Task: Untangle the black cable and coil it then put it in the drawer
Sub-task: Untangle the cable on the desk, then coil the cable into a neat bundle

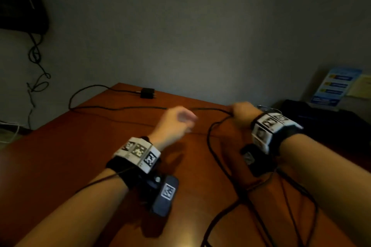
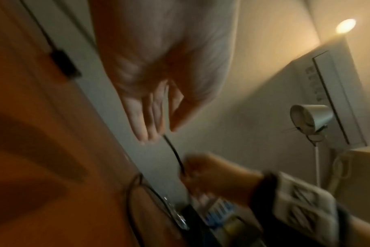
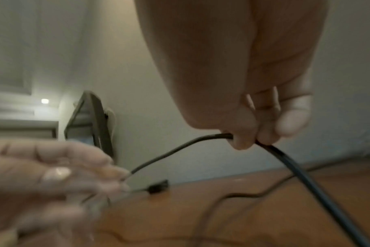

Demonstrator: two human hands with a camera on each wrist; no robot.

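Your right hand [image 3: 262, 120] is clenched round the black cable [image 1: 128, 108], which runs from that fist across the wooden desk [image 1: 60, 156] toward the power adapter [image 1: 147, 93]; your left hand [image 1: 174, 124] is blurred, fingers nearly straight at the cable, and I cannot tell whether it pinches it. Risk 1, in my judgement: hauling the slack could drag the adapter off the desk. Risk 2: the loose loops below your right wrist could snag and tighten.

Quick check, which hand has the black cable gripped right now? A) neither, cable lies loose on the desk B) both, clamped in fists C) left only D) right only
D: the right hand curls its fingers round the black cable, while the left hand has straight fingers at the cable, not closed on it.
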